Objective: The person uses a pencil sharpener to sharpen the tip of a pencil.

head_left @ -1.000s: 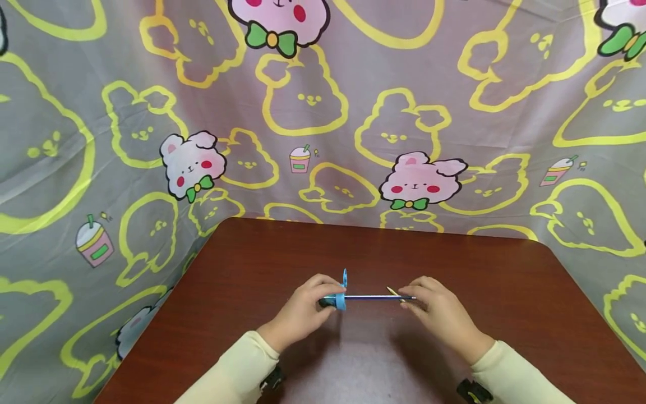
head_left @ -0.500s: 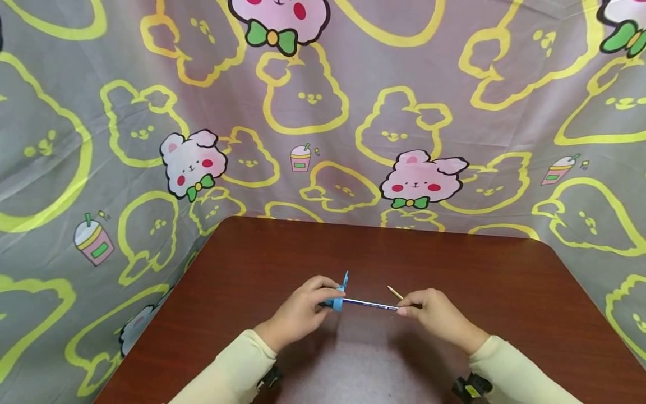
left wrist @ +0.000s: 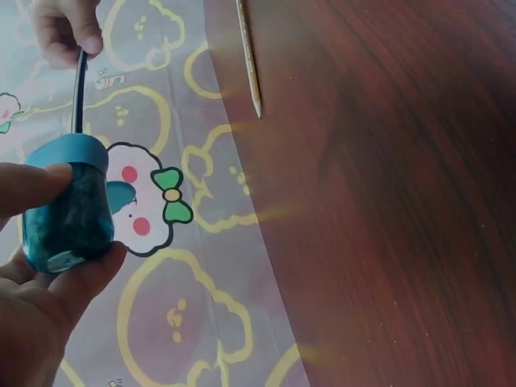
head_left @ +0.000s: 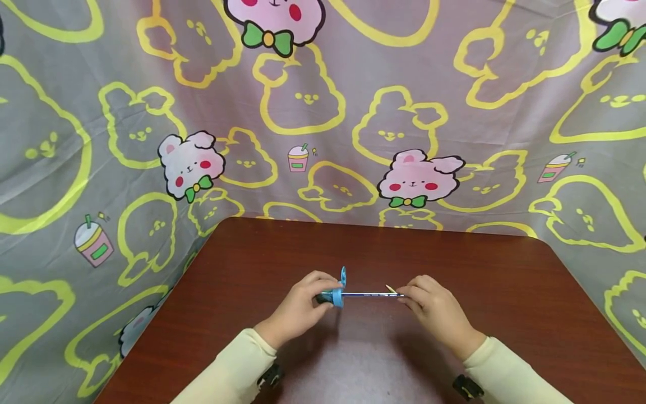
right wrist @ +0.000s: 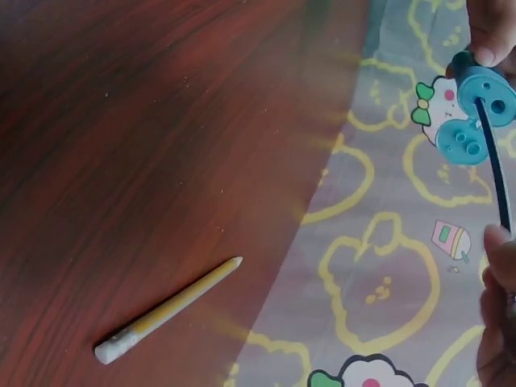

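Observation:
My left hand (head_left: 300,308) grips a teal pencil sharpener (left wrist: 68,205) with a see-through body and a two-hole blue top. Its round blue cap (right wrist: 462,143) is flipped up on the hinge. A dark blue pencil (head_left: 370,294) sits with one end in a hole of the sharpener, roughly level above the table. Around the pencil's other end, the thumb and fingers of my right hand (head_left: 440,311) pinch it. A second pencil, a yellow one (right wrist: 177,310) with a white eraser, lies on the tabletop beyond my right hand, which partly covers it in the head view.
Both hands work above a dark red-brown wooden table (head_left: 282,247) with rounded back corners. A grey curtain (head_left: 323,146) printed with yellow outlines and rabbit faces hangs behind it and along the sides.
Half a second ago the dark blue pencil sloped down toward my right hand; it is level again now. My right fingers have risen and rolled. The left hand keeps its hold on the sharpener.

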`<state>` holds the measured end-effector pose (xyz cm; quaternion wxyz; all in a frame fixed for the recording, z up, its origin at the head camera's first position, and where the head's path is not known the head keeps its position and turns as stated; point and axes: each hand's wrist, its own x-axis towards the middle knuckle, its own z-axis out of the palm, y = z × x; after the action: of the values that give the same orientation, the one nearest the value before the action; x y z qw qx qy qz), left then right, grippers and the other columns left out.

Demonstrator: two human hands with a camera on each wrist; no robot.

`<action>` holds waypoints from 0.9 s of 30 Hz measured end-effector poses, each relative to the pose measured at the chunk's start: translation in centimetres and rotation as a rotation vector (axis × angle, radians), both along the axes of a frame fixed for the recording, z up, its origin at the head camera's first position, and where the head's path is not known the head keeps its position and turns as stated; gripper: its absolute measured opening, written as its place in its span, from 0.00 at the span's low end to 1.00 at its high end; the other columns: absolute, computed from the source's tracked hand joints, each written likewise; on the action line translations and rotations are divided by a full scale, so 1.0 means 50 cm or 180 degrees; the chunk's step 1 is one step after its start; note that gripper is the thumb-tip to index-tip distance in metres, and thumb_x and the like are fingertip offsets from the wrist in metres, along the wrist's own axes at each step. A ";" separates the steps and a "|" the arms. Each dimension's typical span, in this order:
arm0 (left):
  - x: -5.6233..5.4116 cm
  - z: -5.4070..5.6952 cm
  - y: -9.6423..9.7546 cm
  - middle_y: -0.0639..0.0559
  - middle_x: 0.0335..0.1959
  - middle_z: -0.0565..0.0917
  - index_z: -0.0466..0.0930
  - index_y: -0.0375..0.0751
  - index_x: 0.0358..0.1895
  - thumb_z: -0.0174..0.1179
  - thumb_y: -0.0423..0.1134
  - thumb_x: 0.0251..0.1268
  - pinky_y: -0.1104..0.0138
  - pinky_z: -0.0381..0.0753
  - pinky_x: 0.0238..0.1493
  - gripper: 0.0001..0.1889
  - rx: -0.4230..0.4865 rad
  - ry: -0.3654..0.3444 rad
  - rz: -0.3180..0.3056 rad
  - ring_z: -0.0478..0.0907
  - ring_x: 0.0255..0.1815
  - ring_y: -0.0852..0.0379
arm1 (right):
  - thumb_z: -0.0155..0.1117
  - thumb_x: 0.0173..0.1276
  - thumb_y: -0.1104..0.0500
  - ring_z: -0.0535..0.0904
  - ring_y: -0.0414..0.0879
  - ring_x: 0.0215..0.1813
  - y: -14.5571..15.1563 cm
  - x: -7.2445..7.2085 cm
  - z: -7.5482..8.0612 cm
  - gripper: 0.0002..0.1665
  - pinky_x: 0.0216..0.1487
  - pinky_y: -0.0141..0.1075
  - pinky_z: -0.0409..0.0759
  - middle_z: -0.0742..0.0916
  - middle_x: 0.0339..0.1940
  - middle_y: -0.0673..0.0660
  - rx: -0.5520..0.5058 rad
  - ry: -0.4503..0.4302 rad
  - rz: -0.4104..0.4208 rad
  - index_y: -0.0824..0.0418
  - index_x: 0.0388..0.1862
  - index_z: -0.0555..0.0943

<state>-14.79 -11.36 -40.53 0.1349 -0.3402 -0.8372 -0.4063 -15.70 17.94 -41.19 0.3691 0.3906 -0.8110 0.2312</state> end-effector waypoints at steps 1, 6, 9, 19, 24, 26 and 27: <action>0.001 0.000 0.000 0.47 0.48 0.79 0.82 0.37 0.51 0.67 0.20 0.51 0.73 0.77 0.29 0.21 -0.0006 0.0000 -0.0006 0.77 0.42 0.55 | 0.62 0.69 0.52 0.75 0.41 0.32 0.000 0.000 -0.001 0.14 0.32 0.29 0.74 0.80 0.28 0.46 -0.0016 0.0070 0.0065 0.60 0.32 0.85; 0.006 0.001 -0.002 0.47 0.49 0.78 0.82 0.37 0.52 0.66 0.19 0.51 0.73 0.78 0.33 0.23 -0.0189 0.0184 -0.0070 0.78 0.43 0.55 | 0.70 0.61 0.61 0.75 0.34 0.29 0.001 0.011 0.005 0.03 0.29 0.26 0.74 0.82 0.26 0.43 -0.0114 -0.0932 0.0151 0.58 0.28 0.86; 0.010 0.001 -0.004 0.48 0.51 0.78 0.83 0.39 0.53 0.66 0.21 0.53 0.74 0.80 0.41 0.22 -0.0400 0.0408 -0.0111 0.78 0.48 0.54 | 0.73 0.55 0.65 0.76 0.34 0.29 0.004 0.015 0.017 0.03 0.29 0.28 0.75 0.84 0.27 0.44 -0.0237 -0.2248 0.0056 0.60 0.29 0.86; 0.007 -0.008 -0.006 0.47 0.51 0.78 0.82 0.39 0.53 0.67 0.21 0.52 0.73 0.80 0.42 0.23 -0.0442 0.0543 -0.0129 0.77 0.50 0.53 | 0.70 0.60 0.64 0.70 0.37 0.22 0.003 0.006 0.030 0.04 0.19 0.30 0.67 0.78 0.20 0.46 -0.0269 -0.3147 0.0039 0.64 0.31 0.85; -0.001 -0.006 -0.005 0.47 0.48 0.79 0.83 0.36 0.51 0.68 0.20 0.49 0.73 0.78 0.32 0.22 -0.0044 0.0122 0.0029 0.79 0.43 0.55 | 0.62 0.70 0.56 0.76 0.39 0.31 -0.009 0.007 0.004 0.11 0.28 0.32 0.77 0.81 0.27 0.45 0.0334 -0.0398 -0.0171 0.59 0.30 0.85; -0.001 -0.002 -0.004 0.47 0.48 0.80 0.83 0.36 0.51 0.68 0.19 0.49 0.73 0.78 0.33 0.23 -0.0043 0.0135 0.0019 0.79 0.44 0.54 | 0.55 0.74 0.51 0.76 0.41 0.30 -0.009 0.006 -0.004 0.19 0.28 0.33 0.77 0.81 0.26 0.47 0.0335 0.0021 -0.0141 0.60 0.29 0.84; 0.000 -0.001 -0.003 0.47 0.49 0.79 0.83 0.36 0.51 0.68 0.19 0.49 0.73 0.79 0.35 0.23 -0.0085 0.0185 -0.0010 0.79 0.44 0.54 | 0.55 0.74 0.51 0.76 0.40 0.29 -0.009 0.008 -0.005 0.19 0.27 0.32 0.77 0.81 0.25 0.47 0.0304 -0.0001 -0.0128 0.60 0.29 0.84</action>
<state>-14.80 -11.51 -40.56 0.1540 -0.3549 -0.8378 -0.3852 -15.29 17.50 -41.45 0.3546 0.3915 -0.8288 0.1849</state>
